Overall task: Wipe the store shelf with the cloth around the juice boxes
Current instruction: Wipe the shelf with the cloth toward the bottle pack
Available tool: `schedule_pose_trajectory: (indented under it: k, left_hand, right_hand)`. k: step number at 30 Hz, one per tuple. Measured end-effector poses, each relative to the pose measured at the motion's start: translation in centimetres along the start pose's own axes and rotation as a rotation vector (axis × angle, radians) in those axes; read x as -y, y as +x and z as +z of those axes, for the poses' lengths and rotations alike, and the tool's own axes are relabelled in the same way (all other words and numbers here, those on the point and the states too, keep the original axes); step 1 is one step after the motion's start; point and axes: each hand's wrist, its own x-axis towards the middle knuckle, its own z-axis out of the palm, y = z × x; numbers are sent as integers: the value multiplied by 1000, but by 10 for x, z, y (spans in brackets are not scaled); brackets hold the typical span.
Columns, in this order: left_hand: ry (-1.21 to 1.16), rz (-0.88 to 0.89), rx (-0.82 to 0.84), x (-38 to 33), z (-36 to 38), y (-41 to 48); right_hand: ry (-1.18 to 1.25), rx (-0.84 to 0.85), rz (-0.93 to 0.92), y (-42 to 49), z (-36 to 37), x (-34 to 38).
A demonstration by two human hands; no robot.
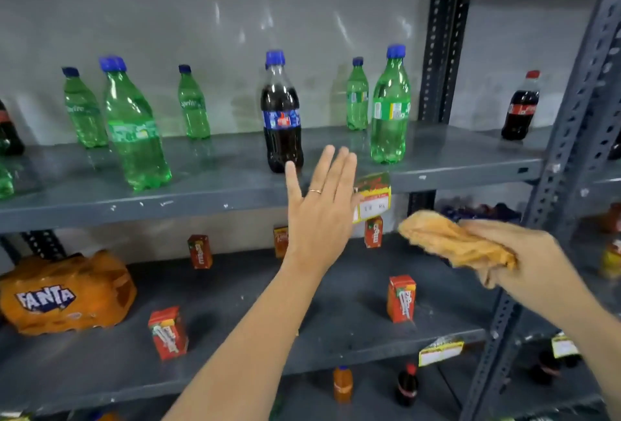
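Note:
Several small red juice boxes stand apart on the grey middle shelf (302,346): one at the front left (168,333), one at the front right (401,299), others at the back (200,251) (373,231). My right hand (534,262) is shut on a bunched orange cloth (453,240), held in the air at the shelf's right end, above the surface. My left hand (322,208) is raised flat with fingers spread, in front of the upper shelf's edge, holding nothing. It hides part of one back juice box (279,240).
A shrink-wrapped Fanta pack (64,293) lies at the middle shelf's left end. Green bottles (134,131) and a dark cola bottle (281,114) stand on the upper shelf. Price tags (373,198) hang from shelf edges. A perforated steel upright (551,185) runs at the right. Small bottles stand below.

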Motion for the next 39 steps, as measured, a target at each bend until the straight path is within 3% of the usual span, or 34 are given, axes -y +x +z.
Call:
schedule_pose_trajectory:
  k: [3,5,9,12,14,19,25,32,35,39]
  left_hand:
    - [-64,-143,-70,-14,12,-59]
    - [-143,-168,10,-27,16,-128]
    - [-319,-347,505,-33,9,-270]
    - [-211,-407,840,-15,1,-315]
    - [-125,-420,966,-3,0,-320]
    - [-18,-414,1062,8,6,-327]
    - [23,-393,1113,12,11,-342]
    - [-15,-340,1129,25,13,-351]
    - [-18,-339,1130,24,14,-353]
    - [2,-345,1129,23,11,-350]
  right_hand:
    - [161,199,65,-13,46,2]
    - [212,316,114,-10,83,3]
    - [149,426,111,24,157,-1]
    - [26,516,151,55,221,2]
    - [-100,585,188,65,261,5]
    - [-323,826,126,47,317,3]
    - [-423,893,26,-14,300,15]
    - [-233,1009,195,-58,227,38]
    - [-180,887,278,-17,221,37]
    - [-160,729,231,35,252,28]
